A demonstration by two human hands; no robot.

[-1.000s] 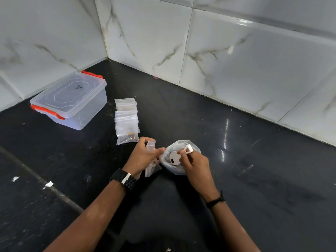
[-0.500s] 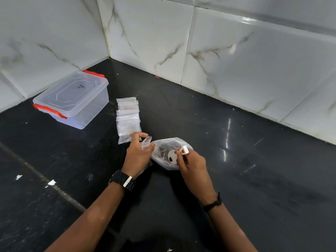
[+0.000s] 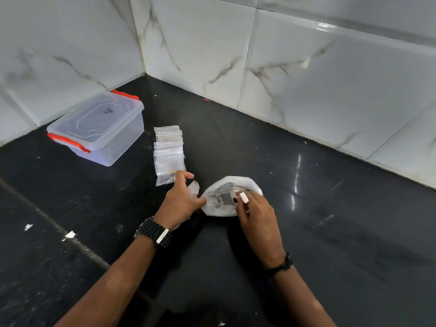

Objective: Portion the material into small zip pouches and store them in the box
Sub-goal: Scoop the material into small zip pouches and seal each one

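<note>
fingers of the left hand (image 3: pixel 180 199) curl round a small clear zip pouch (image 3: pixel 194 188), whose crumpled open mouth pokes up just past the fingertips, while the rest of it is hidden under the palm. fingers of the right hand (image 3: pixel 256 212) pinch a small white rectangular piece (image 3: pixel 243 197) at the mouth of a larger clear plastic bag (image 3: pixel 226 197) that lies on the glossy black stone tabletop (image 3: pixel 330 232); that bag holds the material, dark and pale small parts seen dimly through the film, too blurred to name.

the pouch looks feather-light, soft and slippery, so it will likely fold shut by itself. best held by the stiffer zip strip at the mouth, one lip pinched and the other left free. the parts seem small, hard and light, easy to take by a fingertip pinch but apt to drop.

both wrists sit low over the tabletop, hands close together, with forearms reaching in from the near edge. the left wrist bears a black link watch (image 3: pixel 154 233) and the right a thin black band (image 3: pixel 282 265).

beyond the left hand lies a row of overlapping flat clear zip pouches (image 3: pixel 168 153), some with something inside. further left, near the marble-look tiled wall (image 3: pixel 306 79), stands the clear plastic box (image 3: pixel 99 128) with red latches, its lid on.
</note>
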